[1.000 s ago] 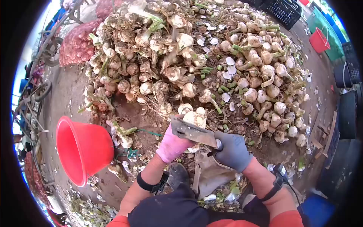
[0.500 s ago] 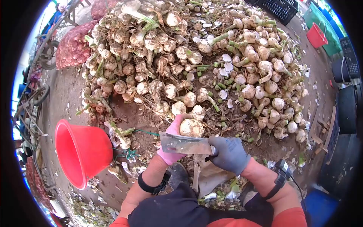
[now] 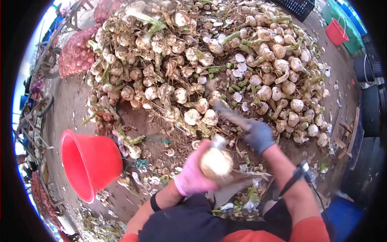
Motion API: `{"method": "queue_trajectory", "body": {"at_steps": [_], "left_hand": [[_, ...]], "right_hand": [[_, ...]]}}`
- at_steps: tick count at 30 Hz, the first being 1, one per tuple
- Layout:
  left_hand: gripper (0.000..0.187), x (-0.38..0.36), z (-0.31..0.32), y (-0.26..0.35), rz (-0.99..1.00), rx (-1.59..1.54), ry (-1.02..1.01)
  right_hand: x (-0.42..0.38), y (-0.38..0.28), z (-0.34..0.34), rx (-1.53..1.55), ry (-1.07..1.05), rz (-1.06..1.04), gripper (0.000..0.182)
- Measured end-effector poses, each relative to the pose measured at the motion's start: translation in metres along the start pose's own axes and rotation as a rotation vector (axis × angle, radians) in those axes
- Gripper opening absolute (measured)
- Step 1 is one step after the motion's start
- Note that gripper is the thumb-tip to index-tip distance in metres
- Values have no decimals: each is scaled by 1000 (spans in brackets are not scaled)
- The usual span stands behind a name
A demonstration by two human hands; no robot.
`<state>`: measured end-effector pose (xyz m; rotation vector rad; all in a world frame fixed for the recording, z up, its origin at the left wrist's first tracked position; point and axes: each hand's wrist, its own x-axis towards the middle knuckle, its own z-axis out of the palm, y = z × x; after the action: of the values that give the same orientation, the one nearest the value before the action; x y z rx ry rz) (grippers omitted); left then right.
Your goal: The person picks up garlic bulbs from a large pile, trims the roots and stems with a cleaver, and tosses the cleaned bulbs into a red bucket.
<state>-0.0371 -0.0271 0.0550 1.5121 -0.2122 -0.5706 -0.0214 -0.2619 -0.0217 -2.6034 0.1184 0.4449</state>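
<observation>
A large pale round bulb (image 3: 217,163) rests in my left hand (image 3: 196,169), which wears a pink glove and is closed around its left side. The bulb is held low, above my lap, and a white blurred bit shows at its top. In a grey glove, my right hand (image 3: 259,136) grips a cleaver (image 3: 231,116) smeared by motion. Its blade points up and left, apart from the bulb, towards the heap. Ahead of both hands lies a big heap of soil-covered bulbs (image 3: 161,76) with roots and green stem stubs.
A red bucket (image 3: 92,165) lies tipped at the left, its mouth facing left. Filled red mesh sacks (image 3: 78,50) stand back left. A smaller red bucket (image 3: 336,32), a black crate (image 3: 298,7) and dark tubs (image 3: 370,109) are at the right. White peelings litter the ground.
My right hand has swung the cleaver up and right, away from the bulb. My left hand has brought the bulb lower, nearer my body and slightly right.
</observation>
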Motion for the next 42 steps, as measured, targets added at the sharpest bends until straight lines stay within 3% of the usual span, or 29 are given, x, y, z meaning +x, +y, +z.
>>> {"method": "queue_trajectory", "body": {"at_steps": [1, 2, 3, 5, 6, 9, 12, 13, 15, 16, 19, 20, 22, 24, 26, 28, 29, 31, 33, 35, 37, 39, 41, 42], "left_hand": [[56, -1, -4, 7, 44, 30, -103], [64, 17, -11, -8, -30, -357, 6], [80, 15, -15, -14, -256, -756, 53], [86, 21, -14, -11, -136, -370, 98], [86, 24, -18, -9, -130, -364, 110], [84, 37, -15, -7, -41, -49, 249], [62, 37, -21, -9, -7, -6, 384], [58, 38, -23, -19, -74, -200, 467], [58, 30, -27, -28, -96, -748, 419], [68, 27, -36, -54, -61, -656, 318], [64, 25, -19, -51, -136, -838, 269], [45, 24, -16, -57, -185, -919, 282], [43, 24, -17, -61, -203, -937, 223], [39, 17, -15, -55, -181, -981, 178], [35, 17, -14, -29, -175, -1013, 184], [31, 32, -33, -46, -189, -1083, 206], [41, 36, -34, -41, -196, -967, 404], [57, 58, -47, -54, -95, -584, 364], [66, 76, -18, 0, 22, -593, 187], [77, 74, -3, 36, 178, -627, -101], [72, 87, -20, 34, 141, -380, -58], [67, 105, -49, -24, -6, 208, 168], [63, 104, -46, -50, -292, 1009, 373], [63, 102, -48, -62, -302, 1008, 368]], "right_hand": [[4, 39, 23, 135, 133, 27, 32], [6, 26, 14, 174, 164, -26, 31], [-20, 17, 9, 214, 161, -19, 30], [-25, 5, 19, 403, 232, -9, 28], [-25, -5, 16, 415, 253, -65, 19], [-35, -16, 14, 537, 205, -18, 16], [-48, -32, 15, 504, 217, -141, 16], [-50, -37, 16, 476, 232, -232, 17], [-52, -47, 14, 438, 197, -225, 18], [-51, -49, 14, 441, 215, -248, 19], [-46, -52, 11, 426, 245, -272, 21], [-45, -51, 12, 416, 283, -300, 25], [-41, -46, 16, 406, 320, -329, 29], [-35, -27, 21, 493, 288, -234, 23], [-17, 25, 45, 535, 27, 259, 14], [-16, 31, 40, 637, 112, 202, 10], [-35, 32, 45, 744, 165, 199, 7], [-27, 24, 45, 802, 181, 148, 9], [-33, 11, 41, 1083, 30, 376, 10], [-34, 12, 45, 1030, 50, 350, 12], [-28, 17, 51, 1055, 36, 353, 12], [-26, 10, 40, 1051, 41, 335, 11], [-28, 11, 41, 1043, 27, 341, 11], [-27, 14, 45, 1001, 41, 295, 10]]}}
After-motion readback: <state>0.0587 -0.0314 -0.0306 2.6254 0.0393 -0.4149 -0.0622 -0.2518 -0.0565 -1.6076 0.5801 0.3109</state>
